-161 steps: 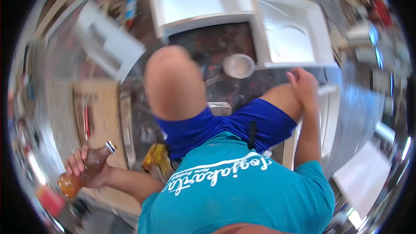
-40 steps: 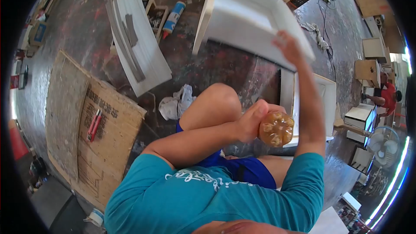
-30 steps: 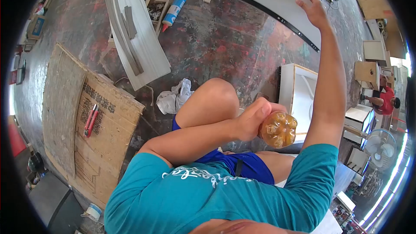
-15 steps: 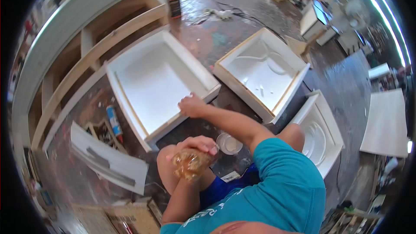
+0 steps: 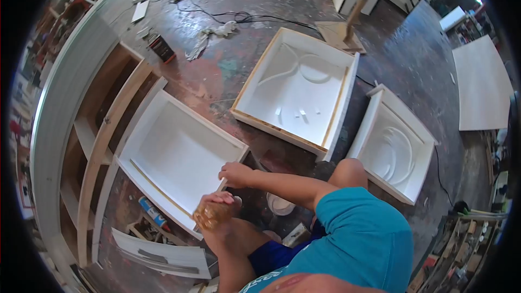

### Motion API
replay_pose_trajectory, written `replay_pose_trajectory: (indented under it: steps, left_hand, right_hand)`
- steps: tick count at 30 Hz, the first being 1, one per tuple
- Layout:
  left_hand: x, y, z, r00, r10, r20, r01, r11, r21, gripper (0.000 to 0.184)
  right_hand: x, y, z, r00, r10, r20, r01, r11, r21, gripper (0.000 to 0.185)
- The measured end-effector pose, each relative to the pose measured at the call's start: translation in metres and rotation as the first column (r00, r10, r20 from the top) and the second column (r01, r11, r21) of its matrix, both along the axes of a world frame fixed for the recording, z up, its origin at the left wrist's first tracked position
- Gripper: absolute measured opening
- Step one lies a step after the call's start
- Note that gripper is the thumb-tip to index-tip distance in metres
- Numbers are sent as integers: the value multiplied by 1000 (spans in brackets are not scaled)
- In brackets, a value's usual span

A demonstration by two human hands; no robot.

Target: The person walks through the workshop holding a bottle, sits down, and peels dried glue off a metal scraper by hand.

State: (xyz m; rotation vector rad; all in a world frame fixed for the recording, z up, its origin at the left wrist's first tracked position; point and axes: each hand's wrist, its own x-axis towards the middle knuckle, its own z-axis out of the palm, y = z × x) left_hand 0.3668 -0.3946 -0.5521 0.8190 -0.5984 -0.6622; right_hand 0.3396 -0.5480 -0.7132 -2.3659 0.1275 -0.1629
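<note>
While the left hand (image 5: 217, 199) wraps its grip firmly around an amber bottle (image 5: 210, 216), base up toward the camera, the right hand (image 5: 236, 175) is right alongside, fingers bent at the rim of the left white box (image 5: 182, 146)! Is that right grip actually pinching the edge? Cannot tell from here. And the bottle, it's over the near corner of that box, in front of the raised knee, its neck hidden. Just below the right forearm sits a round tub (image 5: 280, 204) on the floor. Out across the floor, a middle white box (image 5: 277, 128) lies tilted to our view with a pale curved strip and small white bits inside; farther right, another white box (image 5: 420, 165). On the left, a long wooden frame (image 5: 103, 130), and near the first box a blue-and-white tube (image 5: 153, 212) beside stacked pale strips (image 5: 190, 260).
</note>
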Motion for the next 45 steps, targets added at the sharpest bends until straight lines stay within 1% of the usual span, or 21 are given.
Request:
replay_pose_trajectory:
  steps: [4,6,8,12,14,15,16,17,18,19,22,24,28,29,30,34,36,39,41,44,45]
  left_hand:
    - [8,-29,-3,998,53,-45,-53,999,4,68]
    - [13,-26,24,943,61,-328,27,966,258,73]
    - [3,-24,85,874,113,-472,27,960,280,77]
    - [-6,-3,214,786,119,-607,38,970,239,80]
    - [-6,8,290,756,195,-625,-2,955,296,84]
    - [-2,16,327,820,186,-541,-6,949,317,89]
    - [5,28,343,827,183,-532,-4,948,319,93]
    - [7,37,371,862,168,-478,-8,948,319,90]
    - [9,49,398,891,165,-423,-20,945,326,88]
    - [15,63,395,932,191,-308,-64,924,377,83]
    - [9,105,439,979,185,-85,-96,787,609,34]
    - [-19,130,449,959,277,54,-215,593,776,26]
    - [-139,207,415,828,459,322,-444,188,876,59]
    - [-182,220,432,815,556,163,-257,94,962,58]
    - [-231,238,418,739,635,223,-310,27,950,56]
    - [-467,288,422,474,866,159,-202,-68,977,55]
    - [-586,304,420,305,932,194,-188,-140,972,55]
    - [-771,295,416,103,954,282,65,-289,955,56]
    - [-867,274,415,-56,953,299,339,-263,903,59]
    - [-962,237,403,-219,936,274,445,-153,882,61]
    - [-977,227,404,-222,922,317,455,-189,870,59]
  right_hand:
    - [-98,-29,81,968,-239,-78,243,969,40,25]
    - [-165,-41,138,947,-298,-123,305,951,43,25]
    - [-235,-53,218,912,-379,-156,402,903,154,30]
    - [-399,-59,356,653,-615,-441,674,738,-31,26]
    - [-479,-44,417,342,-756,-558,861,490,-136,25]
    - [-532,-36,425,374,-793,-481,791,544,-281,27]
    - [-584,-34,418,196,-758,-622,751,524,-402,26]
    - [-654,-38,383,299,-504,-810,18,852,-524,25]
    - [-723,-32,338,165,-523,-836,420,804,-420,24]
    - [-751,-22,348,27,-549,-835,752,561,-345,23]
    - [-757,-19,400,-67,-340,-938,969,201,-142,26]
    - [-720,-35,426,53,-284,-957,960,280,-30,27]
    - [-653,-100,425,406,-128,-905,742,625,244,29]
    - [-639,-123,423,453,-78,-888,670,687,281,29]
    - [-624,-146,429,471,-53,-880,625,724,291,30]
    - [-570,-236,476,448,-250,-858,736,649,195,28]
    - [-544,-287,479,364,-215,-906,684,722,104,26]
    - [-507,-361,455,471,-173,-865,512,852,108,21]
    - [-455,-371,456,509,-124,-852,413,903,115,19]
    - [-372,-363,439,559,84,-825,215,946,242,19]
    - [-367,-260,519,637,-124,-760,393,901,183,28]
